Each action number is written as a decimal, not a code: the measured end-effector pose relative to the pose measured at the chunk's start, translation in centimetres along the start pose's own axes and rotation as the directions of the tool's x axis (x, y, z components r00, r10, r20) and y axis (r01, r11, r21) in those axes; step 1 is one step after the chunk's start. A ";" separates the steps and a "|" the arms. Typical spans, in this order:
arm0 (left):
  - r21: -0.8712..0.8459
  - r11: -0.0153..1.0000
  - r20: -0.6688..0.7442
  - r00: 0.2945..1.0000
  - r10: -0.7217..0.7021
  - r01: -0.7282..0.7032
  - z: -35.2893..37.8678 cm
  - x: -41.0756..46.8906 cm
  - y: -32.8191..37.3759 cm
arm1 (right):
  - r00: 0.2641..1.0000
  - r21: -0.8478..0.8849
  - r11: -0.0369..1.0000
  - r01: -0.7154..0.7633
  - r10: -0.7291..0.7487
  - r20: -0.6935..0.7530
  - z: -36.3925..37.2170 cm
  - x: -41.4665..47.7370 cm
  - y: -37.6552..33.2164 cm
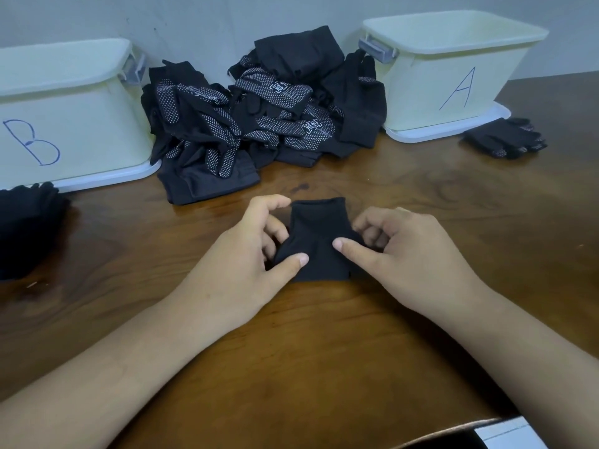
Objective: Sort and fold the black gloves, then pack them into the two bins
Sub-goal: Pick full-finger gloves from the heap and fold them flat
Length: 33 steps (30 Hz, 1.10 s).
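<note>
One bin B (pixel 90 124): upper left of frame.
Pile (pixel 269 108): loose gloves, top centre, between the bins.
Left hand (pixel 240 254): yours, fingers curled, pinching folded glove (pixel 319 241) at centre.
Right hand (pixel 411 254): pinching that glove's other side.
Bin A (pixel 421 92): upper right.

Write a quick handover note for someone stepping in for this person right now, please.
Left hand and right hand: both pinch the partly folded glove on the table, thumbs on top.
The unsorted pile lies between bin B and bin A.
Outside the bins: right stack beside A, left stack in front of B.
The insides of the bins are hidden, so I cannot tell what is packed.
Left: finish this fold, work through the pile, pack the stacks.
</note>
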<state>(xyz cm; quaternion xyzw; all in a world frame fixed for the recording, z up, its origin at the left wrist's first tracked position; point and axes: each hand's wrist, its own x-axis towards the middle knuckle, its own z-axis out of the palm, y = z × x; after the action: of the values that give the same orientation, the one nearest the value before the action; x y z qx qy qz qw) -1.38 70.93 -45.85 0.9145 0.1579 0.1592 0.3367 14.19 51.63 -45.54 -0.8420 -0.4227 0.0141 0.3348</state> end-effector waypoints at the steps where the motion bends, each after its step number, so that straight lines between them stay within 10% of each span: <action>1: 0.023 1.000 -0.006 1.000 0.014 -0.013 0.1 0.0 -0.2 | 0.999 -0.053 0.998 0.018 -0.019 -0.027 0.2 0.0 0.1; 9: 0.279 0.897 0.133 0.939 0.318 -0.343 -0.4 0.2 -0.4 | 0.927 -0.273 0.889 0.368 -0.373 0.035 0.7 0.3 0.1; 24: 0.486 0.668 0.206 0.817 0.539 -0.563 -1.3 0.7 -0.2 | 0.913 -0.320 0.855 0.408 -0.385 0.136 1.1 -0.4 -1.2; 29: 0.183 0.922 -0.042 0.935 0.353 -0.340 -1.7 -0.3 0.9 | 0.967 0.112 0.962 0.247 -0.252 0.031 0.5 -0.6 -1.4; 33: -0.265 0.938 -0.105 0.974 0.202 -0.223 -2.1 -0.6 2.1 | 0.998 0.532 0.846 0.025 -0.052 0.035 -0.4 -0.2 -1.6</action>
<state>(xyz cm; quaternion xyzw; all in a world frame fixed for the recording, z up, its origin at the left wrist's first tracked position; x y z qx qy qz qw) -2.39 70.37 -43.10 0.8638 0.0473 0.2496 0.4351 13.06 51.95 -44.37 -0.7074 -0.4271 0.1438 0.5445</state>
